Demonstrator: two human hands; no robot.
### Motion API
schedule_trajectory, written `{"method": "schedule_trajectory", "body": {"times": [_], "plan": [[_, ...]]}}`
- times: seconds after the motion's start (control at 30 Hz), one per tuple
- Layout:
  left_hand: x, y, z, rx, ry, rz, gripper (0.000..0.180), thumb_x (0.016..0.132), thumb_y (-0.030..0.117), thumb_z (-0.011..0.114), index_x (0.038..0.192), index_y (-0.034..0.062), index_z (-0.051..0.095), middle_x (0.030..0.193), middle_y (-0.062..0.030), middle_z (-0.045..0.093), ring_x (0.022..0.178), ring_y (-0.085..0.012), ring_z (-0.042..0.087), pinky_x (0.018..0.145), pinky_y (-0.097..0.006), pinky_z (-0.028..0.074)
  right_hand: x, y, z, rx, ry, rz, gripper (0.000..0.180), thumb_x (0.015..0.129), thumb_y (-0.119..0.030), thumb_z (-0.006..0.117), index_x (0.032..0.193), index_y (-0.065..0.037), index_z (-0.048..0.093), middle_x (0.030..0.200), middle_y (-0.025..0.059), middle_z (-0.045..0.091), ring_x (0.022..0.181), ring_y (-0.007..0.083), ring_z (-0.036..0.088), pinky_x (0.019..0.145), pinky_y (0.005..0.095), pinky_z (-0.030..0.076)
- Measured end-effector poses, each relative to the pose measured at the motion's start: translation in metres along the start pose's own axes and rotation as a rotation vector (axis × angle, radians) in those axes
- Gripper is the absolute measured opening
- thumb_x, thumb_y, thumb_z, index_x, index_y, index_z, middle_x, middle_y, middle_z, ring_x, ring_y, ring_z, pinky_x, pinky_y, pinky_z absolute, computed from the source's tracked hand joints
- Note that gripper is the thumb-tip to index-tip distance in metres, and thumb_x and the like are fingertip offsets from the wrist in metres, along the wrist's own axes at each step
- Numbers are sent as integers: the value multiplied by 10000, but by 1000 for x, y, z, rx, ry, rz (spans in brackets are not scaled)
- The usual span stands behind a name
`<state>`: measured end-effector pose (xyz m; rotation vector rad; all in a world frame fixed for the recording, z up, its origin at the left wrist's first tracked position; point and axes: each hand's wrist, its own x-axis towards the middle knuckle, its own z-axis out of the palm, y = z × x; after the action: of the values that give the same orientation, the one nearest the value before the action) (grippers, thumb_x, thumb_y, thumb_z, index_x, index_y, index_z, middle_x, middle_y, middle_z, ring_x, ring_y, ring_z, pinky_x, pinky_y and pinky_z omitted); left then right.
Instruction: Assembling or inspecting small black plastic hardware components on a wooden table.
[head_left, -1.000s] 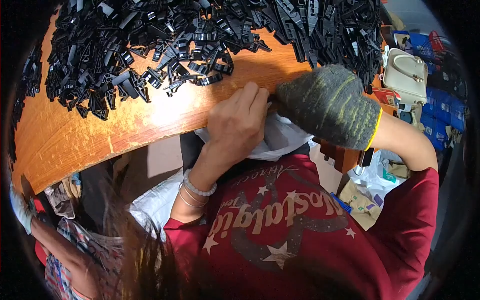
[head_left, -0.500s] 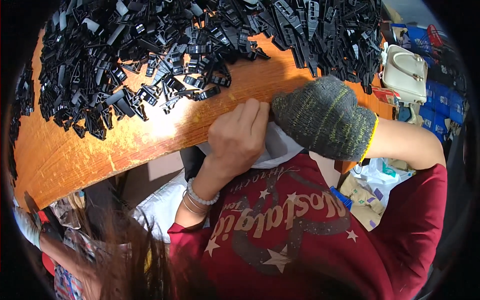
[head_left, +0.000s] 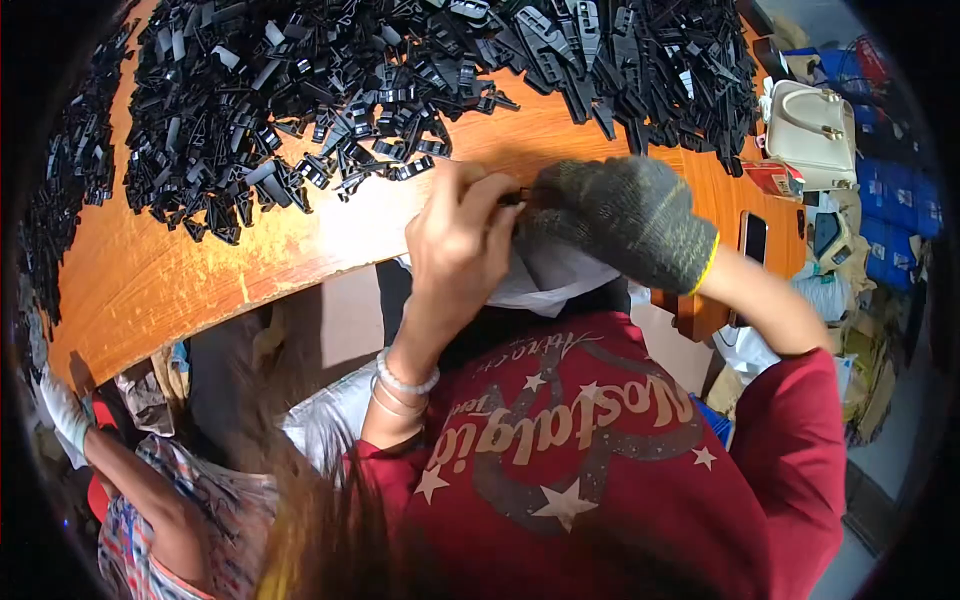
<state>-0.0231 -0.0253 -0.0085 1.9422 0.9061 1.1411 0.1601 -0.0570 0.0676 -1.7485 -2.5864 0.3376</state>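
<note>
My left hand [head_left: 455, 240], bare with bracelets at the wrist, is raised at the table's near edge with bent fingers. Its fingertips pinch a small black plastic piece [head_left: 514, 197], mostly hidden between the two hands. Against the other side of that piece, my right hand [head_left: 620, 215] is closed in a dark grey knitted glove with a yellow cuff; what its fingers hold is covered by the glove. Just beyond my hands lies a large heap of black plastic clips [head_left: 290, 110]. Longer flat black plastic parts [head_left: 600, 70] are piled at the far right.
The orange wooden table [head_left: 200, 270] curves around my front. On its right side are a white handbag [head_left: 812, 135], a red packet [head_left: 775, 180] and a phone [head_left: 753, 238]. White cloth [head_left: 550, 275] covers my lap. At the left, another person's gloved hand [head_left: 65, 412] is near the table edge.
My left hand has lifted slightly and its fingers have opened a little, showing the black piece. My right hand has shifted slightly left. The view has turned, showing the phone and more of the other person.
</note>
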Motion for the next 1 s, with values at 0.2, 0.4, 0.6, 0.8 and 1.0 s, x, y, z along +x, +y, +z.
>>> {"method": "schedule_trajectory", "body": {"times": [0.2, 0.4, 0.6, 0.8, 1.0], "plan": [[-4, 14, -18, -826, -245, -485, 259, 982, 118, 535, 1093, -95, 632, 1004, -134, 624, 797, -164, 667, 629, -249, 545, -34, -9, 13, 433, 162, 71, 393, 764, -264, 755, 1088, -63, 661, 908, 116, 697, 846, 286, 679, 736, 362, 525], [-3, 23, -18, -1123, -355, -802, 295, 966, 239, 585, 842, -25, 628, 655, -51, 600, 465, -122, 534, 576, -204, 487, -43, -13, 18, 563, 258, 86, 358, 771, -213, 743, 1085, -63, 662, 889, 110, 694, 837, 281, 681, 733, 367, 526], [-2, 37, -13, -1098, -377, -816, 281, 968, 233, 590, 771, 36, 558, 616, -3, 517, 440, -58, 403, 599, -194, 431, -53, -7, 25, 265, 341, -127, 378, 751, -228, 756, 1095, -99, 668, 940, 86, 692, 827, 270, 663, 701, 389, 513], [-4, 41, -16, -996, -430, -819, 229, 938, 202, 639, 809, 27, 565, 624, 2, 527, 464, -40, 402, 428, -196, 278, -60, -3, 49, 370, 439, -109, 407, 817, -272, 655, 1196, -128, 616, 995, 78, 644, 765, 263, 619, 622, 397, 493], [-13, 50, -18, -910, -425, -667, 183, 915, 157, 665, 860, 20, 557, 603, 17, 497, 485, -36, 421, 441, -195, 290, -62, -8, 56, 535, 519, -92, 405, 840, -302, 646, 1185, -93, 610, 890, 111, 640, 756, 279, 625, 635, 411, 493]]}}
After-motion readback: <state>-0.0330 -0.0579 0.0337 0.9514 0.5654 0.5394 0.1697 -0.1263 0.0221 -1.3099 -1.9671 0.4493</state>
